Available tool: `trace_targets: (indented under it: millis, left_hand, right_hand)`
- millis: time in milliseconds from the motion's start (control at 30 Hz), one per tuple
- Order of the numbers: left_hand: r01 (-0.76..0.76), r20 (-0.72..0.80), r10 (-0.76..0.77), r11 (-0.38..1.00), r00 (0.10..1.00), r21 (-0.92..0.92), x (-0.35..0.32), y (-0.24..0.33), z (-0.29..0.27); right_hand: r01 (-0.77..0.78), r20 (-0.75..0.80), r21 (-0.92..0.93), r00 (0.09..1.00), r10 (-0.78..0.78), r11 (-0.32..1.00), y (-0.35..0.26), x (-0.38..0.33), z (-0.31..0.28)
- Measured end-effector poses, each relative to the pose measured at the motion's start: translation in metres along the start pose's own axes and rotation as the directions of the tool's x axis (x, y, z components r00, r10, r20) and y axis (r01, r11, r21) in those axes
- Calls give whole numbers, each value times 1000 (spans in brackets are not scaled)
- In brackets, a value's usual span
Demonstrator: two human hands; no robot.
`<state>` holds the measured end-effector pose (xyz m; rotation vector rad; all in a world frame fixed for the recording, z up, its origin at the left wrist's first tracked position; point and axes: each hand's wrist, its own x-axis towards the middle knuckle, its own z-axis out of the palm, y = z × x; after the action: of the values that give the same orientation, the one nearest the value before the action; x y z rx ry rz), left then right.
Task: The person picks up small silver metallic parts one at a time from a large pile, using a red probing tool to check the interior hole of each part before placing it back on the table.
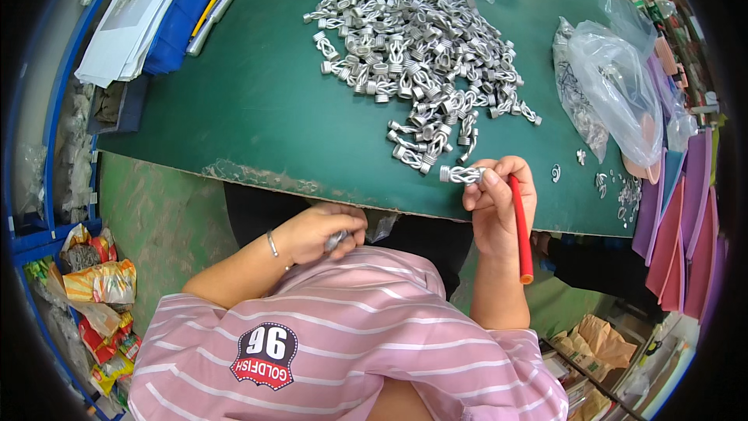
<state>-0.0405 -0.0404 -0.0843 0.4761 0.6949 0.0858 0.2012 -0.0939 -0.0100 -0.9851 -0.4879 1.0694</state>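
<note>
My right hand [499, 206] is closed at the table's near edge. Between thumb and fingertips it pinches a small silver twisted-wire metal piece [461, 175] with a ribbed end. A red tube [520, 238], hollow at its lower end, is also held in this hand and points down toward my forearm. My left hand [327, 228] is curled in front of my body, just off the table edge. A grey metallic bit [336, 241] shows between its fingers; most of it is hidden. Beyond my hands lies a large heap of similar twisted metal pieces [413, 39].
The green table [234, 109] has a worn front edge. At its left are a blue bin [183, 23] with papers and a yellow pencil. Clear plastic bags [615, 78] and small loose metal bits [623, 199] lie right. Purple and pink panels [678, 226] hang beyond.
</note>
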Motion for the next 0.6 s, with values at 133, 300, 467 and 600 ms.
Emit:
trace_targets:
  millis: [133,300,467,600]
  left_hand:
    - [-208,-138,416,680,899,703,24,-20,-33]
    - [-214,176,122,545,977,810,-3,13,9]
    - [-670,183,644,718,743,191,-10,33,67]
    - [-705,122,699,669,705,236,-7,33,63]
  right_hand:
    - [-57,54,51,997,54,997,-1,-2,2]
    - [-41,229,132,973,10,990,10,-5,-1]
    - [75,425,5,903,-70,997,21,-11,-1]
    - [237,465,-174,876,-132,956,24,-15,-1]
